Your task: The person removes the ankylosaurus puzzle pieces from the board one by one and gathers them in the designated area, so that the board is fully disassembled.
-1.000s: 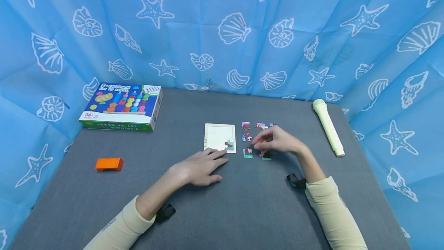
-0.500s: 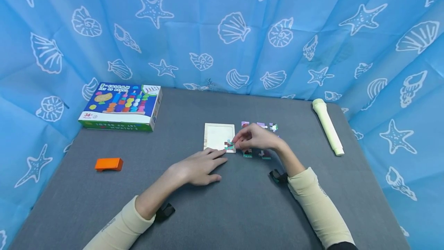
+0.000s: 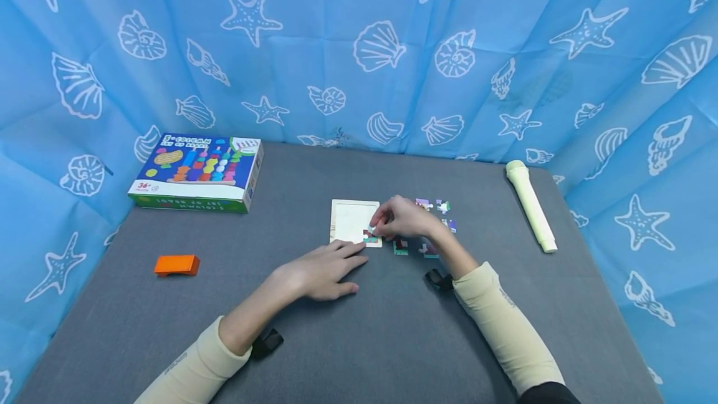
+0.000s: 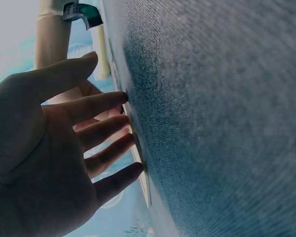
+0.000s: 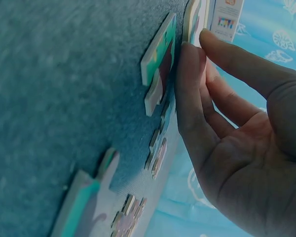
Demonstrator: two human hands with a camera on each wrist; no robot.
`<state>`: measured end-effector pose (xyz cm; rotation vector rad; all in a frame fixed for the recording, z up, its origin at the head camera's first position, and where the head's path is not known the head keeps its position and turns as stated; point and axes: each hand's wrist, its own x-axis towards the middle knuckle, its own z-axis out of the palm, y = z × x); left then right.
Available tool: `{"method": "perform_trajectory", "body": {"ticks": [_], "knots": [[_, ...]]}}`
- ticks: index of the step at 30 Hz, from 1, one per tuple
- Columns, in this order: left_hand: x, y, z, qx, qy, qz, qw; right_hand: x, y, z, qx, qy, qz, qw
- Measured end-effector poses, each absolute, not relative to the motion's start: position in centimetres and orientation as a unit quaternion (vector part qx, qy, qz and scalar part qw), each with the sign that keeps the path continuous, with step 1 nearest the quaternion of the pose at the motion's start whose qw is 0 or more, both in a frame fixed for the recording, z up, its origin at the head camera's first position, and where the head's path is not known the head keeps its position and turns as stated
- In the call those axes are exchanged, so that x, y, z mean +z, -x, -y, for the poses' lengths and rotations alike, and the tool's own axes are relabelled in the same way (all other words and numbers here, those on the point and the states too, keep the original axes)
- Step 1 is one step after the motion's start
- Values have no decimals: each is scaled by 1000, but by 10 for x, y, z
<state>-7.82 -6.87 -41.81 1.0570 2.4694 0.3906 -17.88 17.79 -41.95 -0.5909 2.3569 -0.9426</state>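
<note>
A square wooden puzzle tray (image 3: 349,214) lies mid-table, a small printed puzzle piece (image 3: 368,237) in its near right corner. My left hand (image 3: 325,271) rests palm down, fingers spread, fingertips at the tray's near edge. In the left wrist view those fingers (image 4: 103,132) are straight and reach the tray's side. Over the tray's right side, my right hand (image 3: 405,218) pinches a puzzle piece between thumb and forefinger, mostly hidden by the fingertips. The right wrist view shows its thumb and forefinger together at the tray, with a loose green and brown puzzle piece (image 5: 158,57) close by.
Several loose puzzle pieces (image 3: 429,250) lie right of the tray, partly under my right hand. A blue boxed bead set (image 3: 193,173) stands at the back left, an orange block (image 3: 176,265) in front of it. A pale yellow tube (image 3: 530,204) lies at the right.
My right hand has moved left from the loose pieces to the tray's right side, fingertips now over the corner piece. The left hand has stayed at the near edge.
</note>
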Motion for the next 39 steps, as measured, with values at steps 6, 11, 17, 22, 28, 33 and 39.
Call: {"method": "perform_trajectory", "body": {"ticks": [6,11,17,22,28,33,39], "knots": [[-418,79,68,136,-384,-888,211,-419,177,-175,-335,221,-884,241],[-418,78,68,138,-383,-888,213,-419,175,-174,-350,229,-876,240],[-418,78,68,135,-381,-890,213,-417,170,-175,-383,230,-860,246],[-418,77,68,133,-383,-889,212,-416,166,-185,-414,231,-848,238],[-418,77,68,136,-380,-890,211,-409,156,-205,-439,231,-833,244],[-418,77,68,136,-376,-891,216,-407,150,-229,-440,215,-839,237],[-418,77,68,139,-372,-891,221,-403,139,-262,-443,187,-846,229]]}}
